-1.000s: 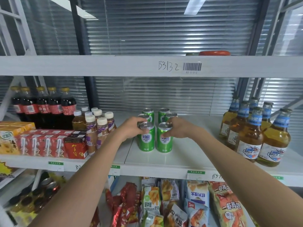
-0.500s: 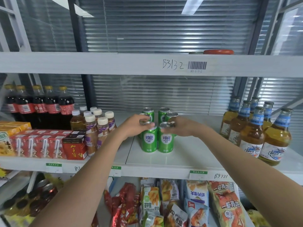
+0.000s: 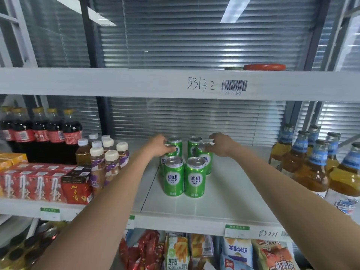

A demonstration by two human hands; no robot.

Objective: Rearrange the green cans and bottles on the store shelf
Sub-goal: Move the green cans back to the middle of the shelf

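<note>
Several green cans stand in two columns on the white shelf [image 3: 224, 203]. The two front cans [image 3: 174, 179] [image 3: 195, 180] stand free, side by side. My left hand [image 3: 158, 146] reaches over them and grips the top of the middle-left can [image 3: 165, 154], mostly hidden behind the front one. My right hand [image 3: 222, 144] has its fingers on the lid of the middle-right can [image 3: 204, 158]. Two more green cans [image 3: 176, 146] [image 3: 193, 146] stand at the back.
Amber bottles with blue neck labels [image 3: 313, 168] crowd the right of the shelf. Small white-capped bottles [image 3: 106, 162], dark cola bottles [image 3: 41, 133] and red drink cartons [image 3: 44, 184] fill the left. Snack bags [image 3: 177, 252] lie on the shelf below.
Both hands moved back from the front pair of cans to the middle pair. The front cans now stand released near the shelf's front.
</note>
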